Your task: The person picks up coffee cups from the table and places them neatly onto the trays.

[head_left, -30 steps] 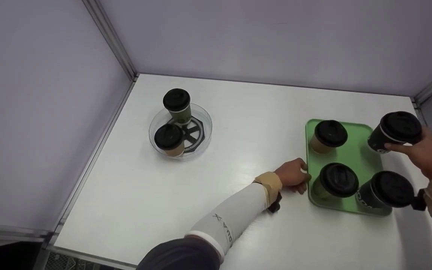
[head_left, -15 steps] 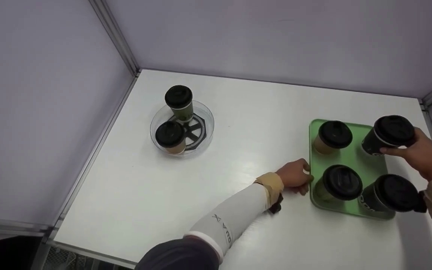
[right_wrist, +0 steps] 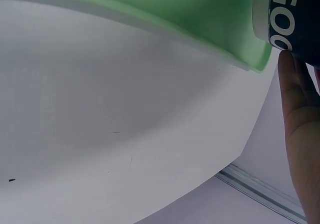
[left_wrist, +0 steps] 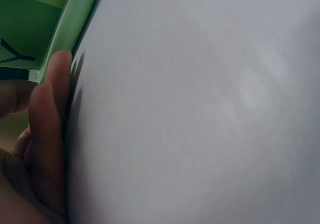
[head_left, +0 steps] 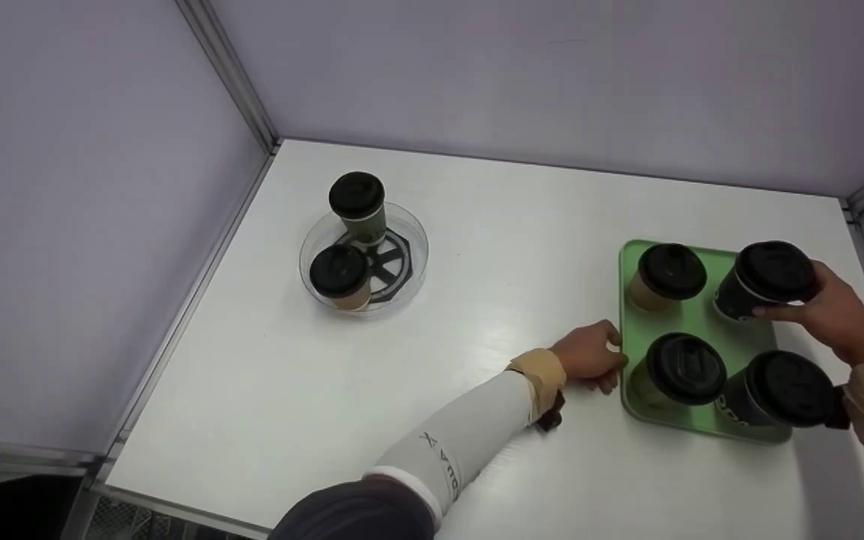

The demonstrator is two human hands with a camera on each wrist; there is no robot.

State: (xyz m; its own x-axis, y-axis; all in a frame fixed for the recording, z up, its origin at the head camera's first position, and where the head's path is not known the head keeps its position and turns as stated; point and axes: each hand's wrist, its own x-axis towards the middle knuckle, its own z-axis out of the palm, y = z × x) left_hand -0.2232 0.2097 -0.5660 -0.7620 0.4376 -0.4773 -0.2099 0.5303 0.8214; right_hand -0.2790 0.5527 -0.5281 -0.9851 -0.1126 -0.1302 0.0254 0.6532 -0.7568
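Observation:
My right hand [head_left: 839, 311] grips a dark paper coffee cup [head_left: 738, 293] with a black lid, at the far right corner of the green tray [head_left: 732, 330]. In the right wrist view white lettering shows on this dark cup [right_wrist: 295, 21], close over the tray corner. My left hand [head_left: 589, 351] pinches the tray's left rim; in the left wrist view its fingers [left_wrist: 47, 129] lie along that rim. On the tray stand a brown cup [head_left: 648, 295] at far left, a green cup [head_left: 649, 382] at near left and another dark cup [head_left: 743, 397] at near right, all black-lidded.
Farther left on the white table [head_left: 492, 270], a clear round dish [head_left: 421, 259] bears a green cup [head_left: 367, 226] and a brown cup [head_left: 353, 298], both with black lids. Pale walls [head_left: 552, 90] rise behind and at the sides of the table.
My right hand has moved the dark cup leftward and down over the tray's far right corner. My left hand has stayed at the tray's left rim.

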